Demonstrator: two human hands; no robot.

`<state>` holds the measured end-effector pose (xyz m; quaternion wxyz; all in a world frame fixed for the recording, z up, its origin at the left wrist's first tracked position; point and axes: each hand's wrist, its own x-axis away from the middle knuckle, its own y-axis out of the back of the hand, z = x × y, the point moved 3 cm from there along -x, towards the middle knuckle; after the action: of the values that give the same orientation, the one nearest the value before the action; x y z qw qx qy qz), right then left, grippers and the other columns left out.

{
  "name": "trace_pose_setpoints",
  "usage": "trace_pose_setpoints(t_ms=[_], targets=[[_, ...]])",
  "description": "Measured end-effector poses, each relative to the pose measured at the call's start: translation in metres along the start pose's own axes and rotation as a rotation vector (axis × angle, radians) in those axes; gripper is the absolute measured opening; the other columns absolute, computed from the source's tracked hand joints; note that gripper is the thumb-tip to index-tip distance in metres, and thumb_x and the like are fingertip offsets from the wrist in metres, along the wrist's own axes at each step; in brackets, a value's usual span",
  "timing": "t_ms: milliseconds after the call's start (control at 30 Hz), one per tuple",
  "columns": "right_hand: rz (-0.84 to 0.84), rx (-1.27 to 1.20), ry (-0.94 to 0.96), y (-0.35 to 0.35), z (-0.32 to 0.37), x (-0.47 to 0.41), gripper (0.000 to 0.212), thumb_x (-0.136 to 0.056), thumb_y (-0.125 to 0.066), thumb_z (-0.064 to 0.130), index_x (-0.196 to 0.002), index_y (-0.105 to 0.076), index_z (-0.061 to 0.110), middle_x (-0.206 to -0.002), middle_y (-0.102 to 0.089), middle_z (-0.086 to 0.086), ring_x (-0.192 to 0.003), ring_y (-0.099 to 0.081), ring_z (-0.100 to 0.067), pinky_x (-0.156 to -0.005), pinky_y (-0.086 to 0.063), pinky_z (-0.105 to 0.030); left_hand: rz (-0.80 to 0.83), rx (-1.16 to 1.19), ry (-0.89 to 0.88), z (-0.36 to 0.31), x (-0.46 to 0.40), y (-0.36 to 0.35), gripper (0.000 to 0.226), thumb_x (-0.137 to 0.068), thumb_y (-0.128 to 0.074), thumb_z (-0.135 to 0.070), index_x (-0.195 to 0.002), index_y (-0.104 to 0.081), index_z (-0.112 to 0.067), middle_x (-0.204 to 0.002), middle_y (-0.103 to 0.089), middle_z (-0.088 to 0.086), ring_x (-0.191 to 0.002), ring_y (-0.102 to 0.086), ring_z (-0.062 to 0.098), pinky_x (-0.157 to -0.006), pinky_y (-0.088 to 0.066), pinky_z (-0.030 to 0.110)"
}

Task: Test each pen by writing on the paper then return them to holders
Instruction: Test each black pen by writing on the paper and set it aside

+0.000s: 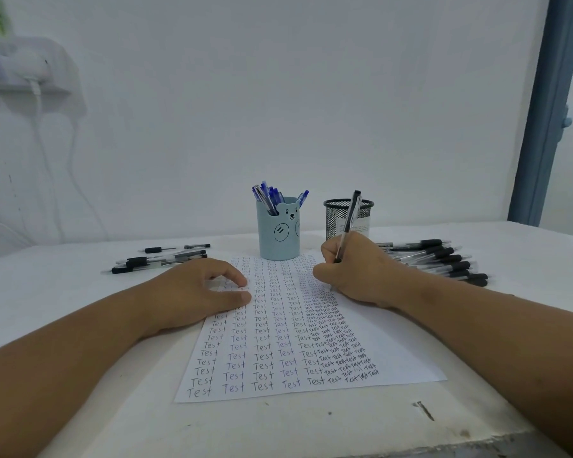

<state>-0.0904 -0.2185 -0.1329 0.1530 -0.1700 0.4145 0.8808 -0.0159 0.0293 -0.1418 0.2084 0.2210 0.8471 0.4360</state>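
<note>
Testing was underway: right hand [358, 276] gripped black pen [349, 223], tip on paper [278, 342]; left hand [199, 292] lay flat, fingers relaxed, holding it. Next prob.: mesh holder [348, 216].

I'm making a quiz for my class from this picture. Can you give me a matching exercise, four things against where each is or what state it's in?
Things:
1. blue pens
2. mesh holder
3. left hand
4. black pen

Places or states:
A. gripped in the right hand, tip at the paper
B. standing in the bear cup
C. lying flat on the paper's left edge
D. behind the right hand, no pens showing above its rim

Pairs: 1-B, 2-D, 3-C, 4-A
</note>
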Motion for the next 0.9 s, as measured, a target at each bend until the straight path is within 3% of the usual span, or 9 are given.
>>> trace_pose_setpoints(t_ms=[567,900], targets=[[-0.013,0.014,0.023,0.0009,0.0017,0.0014,0.046,-0.081,-0.063,0.005,-0.049,-0.034,0.019,-0.049,-0.032,0.005,-0.043,-0.028,-0.005,-0.051,-0.031,-0.024,0.007,0.003,0.004,-0.0012,0.0011,-0.0004,0.037,-0.074,-0.070,-0.067,-0.105,-0.068,-0.047,-0.129,-0.055,-0.027,-0.126,-0.046,-0.001,-0.104,-0.032,0.028],[-0.002,-0.003,-0.008,0.0015,0.0013,0.0012,0.047,-0.081,-0.063,0.006,-0.047,-0.033,0.020,-0.049,-0.029,0.004,-0.046,-0.029,-0.009,-0.058,-0.032,-0.029,0.014,0.009,0.009,-0.0033,0.0026,-0.0003,0.035,-0.076,-0.071,-0.063,-0.106,-0.068,-0.044,-0.130,-0.055,-0.024,-0.124,-0.045,-0.001,-0.101,-0.031,0.027]])
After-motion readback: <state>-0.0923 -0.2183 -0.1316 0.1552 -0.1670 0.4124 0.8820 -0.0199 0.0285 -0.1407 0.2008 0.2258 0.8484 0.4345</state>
